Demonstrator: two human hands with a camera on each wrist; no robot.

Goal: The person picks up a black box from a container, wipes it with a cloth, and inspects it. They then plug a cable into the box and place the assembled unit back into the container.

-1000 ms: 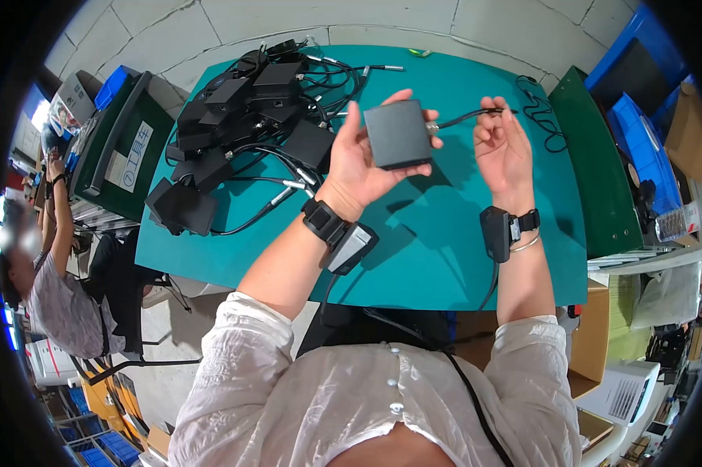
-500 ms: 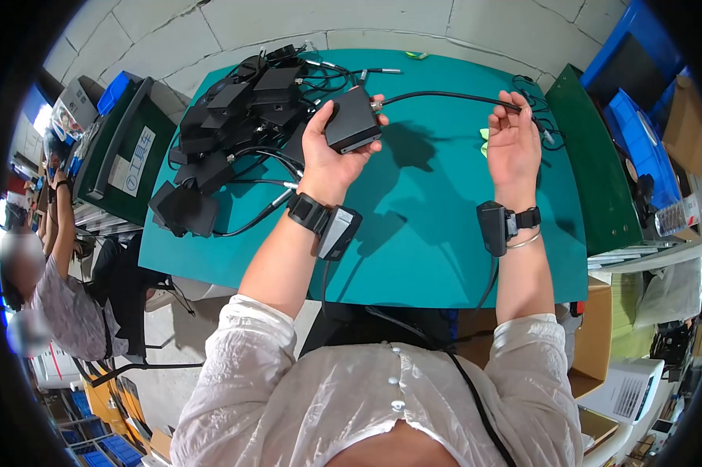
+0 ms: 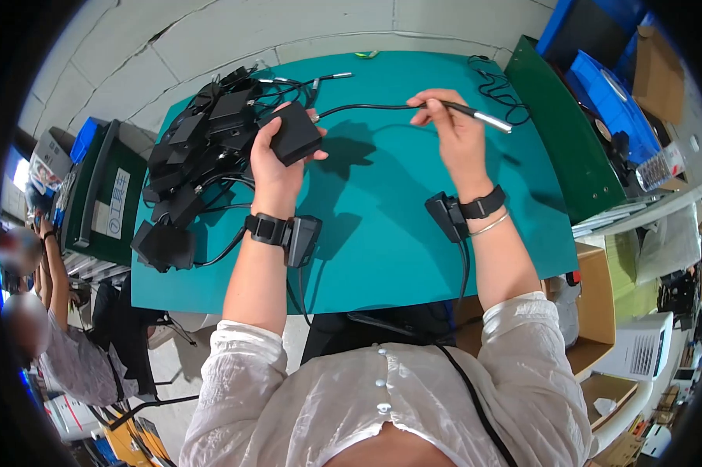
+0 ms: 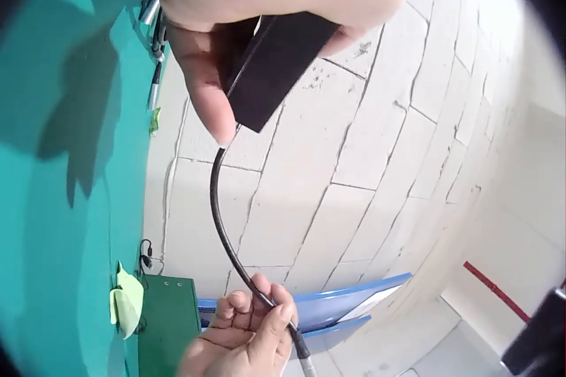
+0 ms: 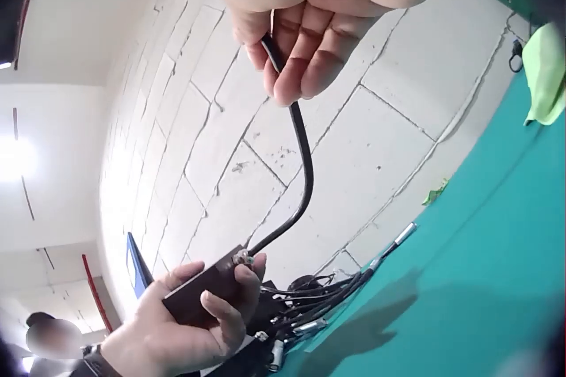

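Note:
A flat, square black box (image 3: 295, 134) is gripped by my left hand (image 3: 273, 173) above the left part of the green table (image 3: 382, 241). From a metal fitting on the box's edge, a black cable (image 3: 366, 107) stretches across to my right hand (image 3: 461, 148). There the thumb and fingers pinch the cable close to its far end, where a silver plug (image 3: 493, 122) sticks out to the right. In the right wrist view, the cable (image 5: 307, 160) bends in an arc between the pinching fingers and the fitting.
Several similar black boxes (image 3: 184, 163) with plugged cables lie heaped at the table's left. A thin black cord (image 3: 497, 92) lies coiled at the back right. A green cabinet (image 3: 561, 117) borders the right side, a yellow-green cloth (image 4: 128, 302) lies near it, and a wall (image 3: 328, 27) rises behind.
The cable first lay against the loosely curled right fingers; now the right hand has turned and pinches it near the plug. The box has tilted and shifted left with the left hand.

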